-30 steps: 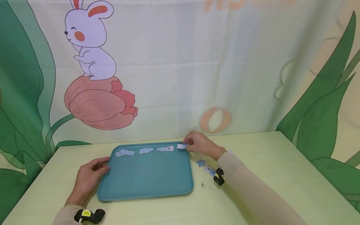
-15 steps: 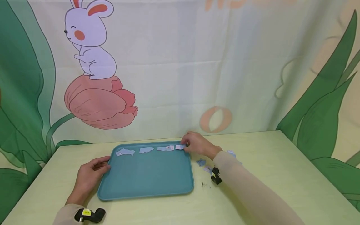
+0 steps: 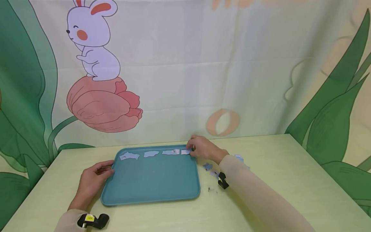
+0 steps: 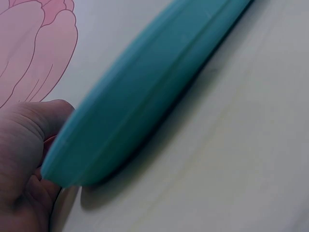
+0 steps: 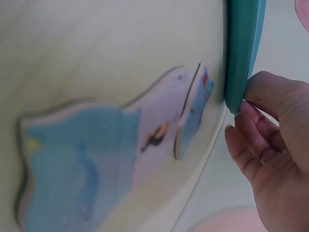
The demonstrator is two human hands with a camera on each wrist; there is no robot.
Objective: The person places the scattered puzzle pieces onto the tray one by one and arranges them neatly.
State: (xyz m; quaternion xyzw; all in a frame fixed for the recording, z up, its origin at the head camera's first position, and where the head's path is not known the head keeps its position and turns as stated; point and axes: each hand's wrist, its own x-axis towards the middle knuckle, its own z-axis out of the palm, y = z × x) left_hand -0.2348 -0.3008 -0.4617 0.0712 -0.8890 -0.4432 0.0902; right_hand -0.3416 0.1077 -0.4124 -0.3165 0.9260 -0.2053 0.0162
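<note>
A teal tray (image 3: 150,180) lies on the table, with a row of flat, pale blue puzzle pieces along its far side. Its left rim is gripped by my left hand (image 3: 92,182), thumb on the edge; the left wrist view also shows the thumb at the tray (image 4: 130,92). At the far right corner my right hand (image 3: 206,149) pinches the right end of a small whitish puzzle piece (image 3: 185,152). The fingers hide part of that piece. In the right wrist view my right hand (image 5: 275,130) is at the tray's corner, and the piece is out of sight.
Right of the tray lie more puzzle pieces: a blue one (image 3: 207,166), a whitish one (image 3: 214,173) and others (image 3: 239,158) partly behind the right sleeve. Small dark specks (image 3: 209,189) mark the table nearby. A printed curtain (image 3: 174,80) hangs behind the table.
The right hand has moved slightly left, bringing the small puzzle piece further onto the tray, then has stayed almost still. The left hand keeps its place on the rim.
</note>
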